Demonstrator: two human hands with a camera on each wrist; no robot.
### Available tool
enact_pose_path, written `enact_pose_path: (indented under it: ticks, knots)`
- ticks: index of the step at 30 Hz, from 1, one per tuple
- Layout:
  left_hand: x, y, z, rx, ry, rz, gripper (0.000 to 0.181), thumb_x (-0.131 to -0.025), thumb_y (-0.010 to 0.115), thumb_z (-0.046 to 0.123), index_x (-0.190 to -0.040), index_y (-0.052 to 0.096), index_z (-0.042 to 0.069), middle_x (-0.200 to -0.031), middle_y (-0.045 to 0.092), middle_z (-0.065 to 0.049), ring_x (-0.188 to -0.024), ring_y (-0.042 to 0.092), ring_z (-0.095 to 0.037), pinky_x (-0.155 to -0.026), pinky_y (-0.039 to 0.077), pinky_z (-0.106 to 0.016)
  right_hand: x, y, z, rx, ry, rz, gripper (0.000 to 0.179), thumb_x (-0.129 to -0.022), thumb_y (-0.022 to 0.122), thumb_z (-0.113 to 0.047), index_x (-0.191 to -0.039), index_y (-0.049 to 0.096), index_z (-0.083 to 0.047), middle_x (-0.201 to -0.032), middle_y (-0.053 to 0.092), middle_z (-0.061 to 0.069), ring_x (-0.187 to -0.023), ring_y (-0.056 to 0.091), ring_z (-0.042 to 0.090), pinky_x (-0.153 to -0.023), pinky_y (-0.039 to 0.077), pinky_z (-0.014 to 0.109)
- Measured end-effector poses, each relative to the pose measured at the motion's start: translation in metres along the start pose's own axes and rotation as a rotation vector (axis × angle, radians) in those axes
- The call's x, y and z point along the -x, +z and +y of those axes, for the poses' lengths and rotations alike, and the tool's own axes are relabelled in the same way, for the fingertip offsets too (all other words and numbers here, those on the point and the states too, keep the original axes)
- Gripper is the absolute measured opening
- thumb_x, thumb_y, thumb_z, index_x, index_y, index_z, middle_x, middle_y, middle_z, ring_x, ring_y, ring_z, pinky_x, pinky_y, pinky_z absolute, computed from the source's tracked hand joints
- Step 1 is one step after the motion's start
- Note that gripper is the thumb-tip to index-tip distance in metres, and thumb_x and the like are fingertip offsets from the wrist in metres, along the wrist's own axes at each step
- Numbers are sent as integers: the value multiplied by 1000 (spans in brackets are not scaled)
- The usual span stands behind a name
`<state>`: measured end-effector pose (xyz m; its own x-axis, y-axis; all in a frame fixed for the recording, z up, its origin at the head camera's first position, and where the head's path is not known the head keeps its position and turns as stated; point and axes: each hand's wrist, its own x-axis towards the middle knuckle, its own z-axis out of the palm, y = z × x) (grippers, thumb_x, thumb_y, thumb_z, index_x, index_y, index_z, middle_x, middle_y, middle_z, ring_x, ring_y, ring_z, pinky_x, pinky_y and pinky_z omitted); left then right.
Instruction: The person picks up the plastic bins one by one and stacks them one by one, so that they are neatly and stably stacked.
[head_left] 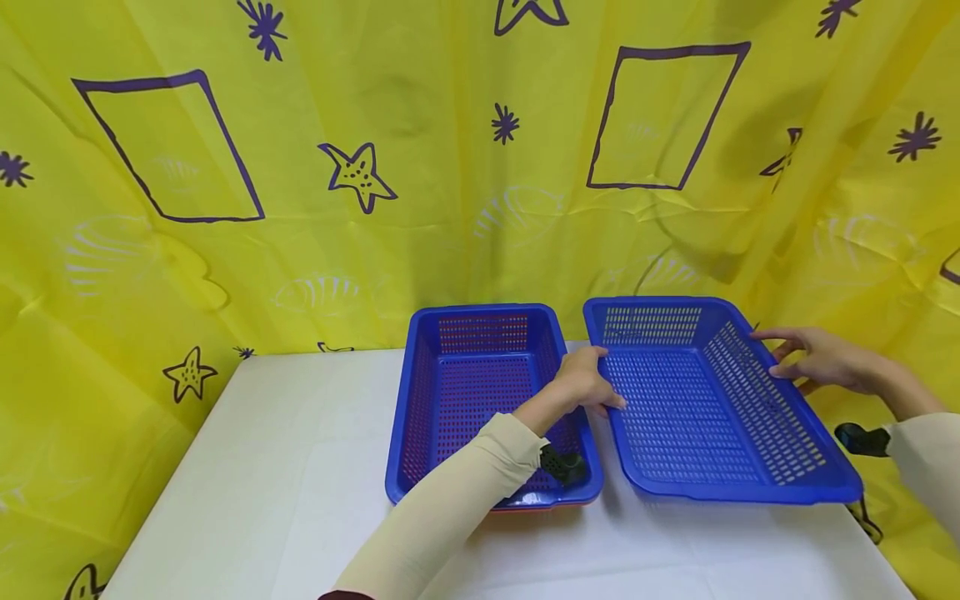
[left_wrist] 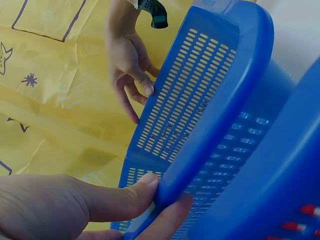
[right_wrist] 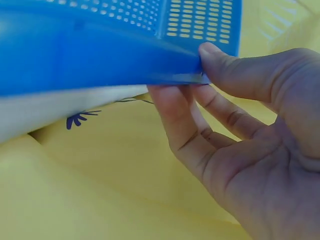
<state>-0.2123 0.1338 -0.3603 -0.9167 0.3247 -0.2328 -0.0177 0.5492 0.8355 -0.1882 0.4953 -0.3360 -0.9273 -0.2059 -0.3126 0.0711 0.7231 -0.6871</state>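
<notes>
A blue perforated plastic basket (head_left: 675, 417) is held by both hands at the right side of the table, tilted a little. My left hand (head_left: 588, 382) pinches its left rim, thumb on the inner side and fingers outside, as the left wrist view shows. Over on the opposite rim, my right hand (head_left: 821, 358) grips the edge between thumb and fingers (right_wrist: 172, 112). Left of it stands a second blue basket (head_left: 427, 333) on the table, with a red one showing under its rim and through its holes. The left forearm crosses over that second basket.
A white-covered table (head_left: 300, 467) lies under the baskets, its surface stretching out to the left. Yellow curtains (head_left: 420, 233) with dark starfish and frame drawings hang behind and at both sides. Dark straps with small devices (head_left: 562, 465) sit at the wrists.
</notes>
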Motion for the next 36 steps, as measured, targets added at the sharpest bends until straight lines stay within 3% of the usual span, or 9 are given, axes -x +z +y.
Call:
enact_pose_path:
  ticks: [4, 7, 12, 16, 20, 27, 36]
  knots:
    - [2, -7, 2, 59, 18, -18, 85, -73, 90, -5, -149, 53, 11, -146, 47, -34, -60, 74, -30, -64, 64, -34, 5, -3, -5, 32, -22, 13, 66, -100, 61, -2, -153, 24, 13, -125, 49, 35, -94, 67, 29, -77, 63, 43]
    - [4, -11, 4, 54, 35, -21, 86, -73, 91, -4, -149, 53, 12, -138, 55, -35, -60, 74, -29, -65, 63, -29, 8, -7, -11, 59, -13, 38, 65, -101, 61, -3, -153, 25, 12, -123, 50, 33, -92, 68, 28, -76, 63, 42]
    - [8, -23, 7, 127, 56, -43, 87, -73, 89, -7, -150, 53, 12, -110, 66, -19, -64, 75, -31, -64, 63, -32, 12, -14, -21, 115, -18, 76, 62, -102, 61, -5, -152, 28, 11, -123, 51, 33, -92, 67, 29, -74, 64, 42]
    - [10, -32, 7, 251, 77, -79, 87, -72, 86, -15, -150, 53, 8, -96, 53, -9, -70, 76, -34, -61, 64, -37, 16, -16, -26, 133, -22, 104, 60, -103, 61, -8, -152, 31, 10, -125, 51, 34, -91, 67, 29, -73, 64, 41]
    - [12, -41, 8, 337, 92, -114, 87, -72, 83, -20, -149, 53, 5, -96, 48, -9, -73, 75, -36, -63, 64, -39, 18, -17, -28, 160, -28, 126, 61, -103, 62, -11, -152, 33, 9, -126, 51, 35, -92, 68, 29, -73, 63, 41]
    - [15, -53, 12, 391, 96, -162, 86, -73, 82, -20, -150, 53, 7, -99, 48, -10, -73, 75, -34, -69, 64, -43, 23, -20, -30, 171, -24, 163, 64, -105, 61, -21, -155, 32, 7, -131, 49, 39, -89, 70, 30, -74, 63, 42]
    - [21, -63, 17, 447, 106, -176, 86, -74, 81, -20, -150, 52, 7, -112, 53, -18, -65, 72, -27, -63, 64, -37, 24, -23, -31, 194, -15, 208, 67, -106, 59, -32, -156, 33, 5, -131, 52, 35, -84, 68, 26, -69, 58, 33]
